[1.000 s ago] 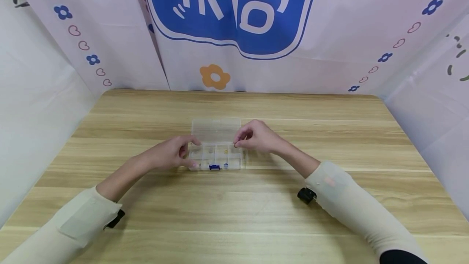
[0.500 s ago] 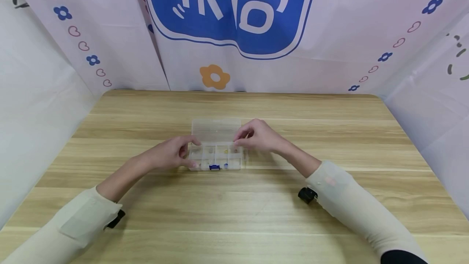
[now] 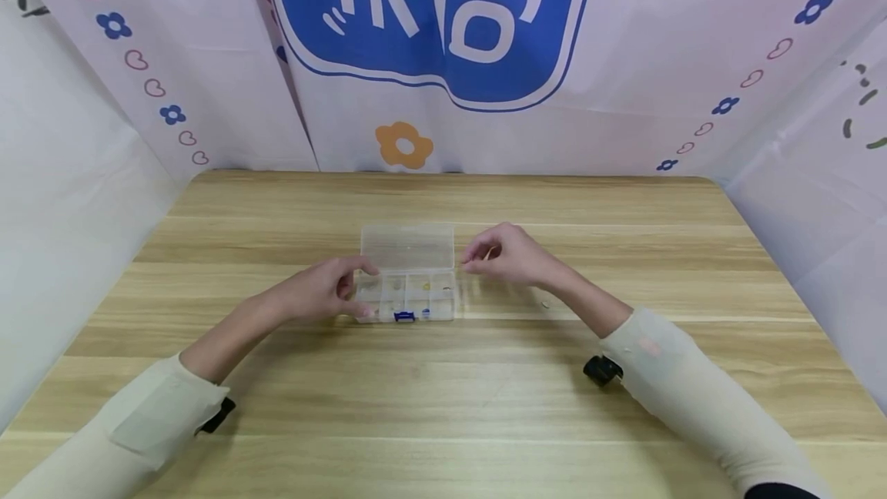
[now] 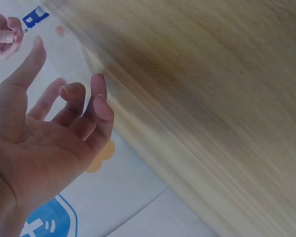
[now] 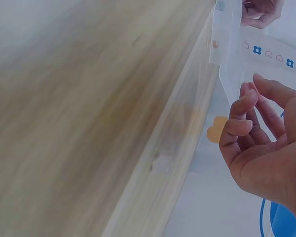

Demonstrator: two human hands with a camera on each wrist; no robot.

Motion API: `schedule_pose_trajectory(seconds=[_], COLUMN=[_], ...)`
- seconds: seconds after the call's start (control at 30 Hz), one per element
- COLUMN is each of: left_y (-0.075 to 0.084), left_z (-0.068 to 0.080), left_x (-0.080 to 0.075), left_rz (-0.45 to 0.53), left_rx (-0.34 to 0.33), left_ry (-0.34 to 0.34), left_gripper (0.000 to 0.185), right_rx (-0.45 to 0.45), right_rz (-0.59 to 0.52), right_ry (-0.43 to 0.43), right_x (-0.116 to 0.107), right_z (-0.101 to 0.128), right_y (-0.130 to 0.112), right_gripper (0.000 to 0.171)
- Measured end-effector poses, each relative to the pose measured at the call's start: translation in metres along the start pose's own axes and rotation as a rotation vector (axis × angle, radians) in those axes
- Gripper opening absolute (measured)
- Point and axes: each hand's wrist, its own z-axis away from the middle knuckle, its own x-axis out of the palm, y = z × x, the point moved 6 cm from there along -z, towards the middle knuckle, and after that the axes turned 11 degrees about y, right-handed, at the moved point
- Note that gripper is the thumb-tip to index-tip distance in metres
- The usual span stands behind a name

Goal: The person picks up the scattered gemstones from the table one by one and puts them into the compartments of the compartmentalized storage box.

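A clear plastic compartment box point(image 3: 442, 309) with a blue latch point(image 3: 405, 316) lies on the table, its lid point(image 3: 409, 247) folded back. My left hand point(image 3: 322, 289) holds the box's left end between thumb at the front and a finger at the back. To the right of the box, my right hand point(image 3: 509, 254) hovers with curled fingers, thumb and index fingertips close together; nothing shows between them in the right wrist view. Small bits sit in the compartments, among them a yellow piece point(image 3: 426, 286), a blue piece point(image 3: 426, 313) and a thin dark piece point(image 3: 446, 288) at the back right.
A tiny shiny piece point(image 3: 545, 304) lies on the wood-grain table point(image 3: 443, 399) beside the right forearm. A printed white cloth point(image 3: 554, 141) hangs behind the table, and white sheets stand at both sides.
My right hand has moved right, away from the box's back-right compartment, where a thin dark piece now shows. The tiny shiny piece on the table has come into view. The left hand stays put.
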Motion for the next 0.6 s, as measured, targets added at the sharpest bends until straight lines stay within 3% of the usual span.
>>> schedule_pose_trajectory(seconds=[0.6], left_y=[0.001], left_z=[0.000], left_x=[0.000], left_rz=[-0.004], left_rx=[0.004], left_ry=[-0.002], left_gripper=[0.057], right_rx=[0.031], right_rz=[0.026], right_ry=[-0.026], right_x=[-0.020], right_z=[0.018], right_y=[0.026], right_gripper=[0.011])
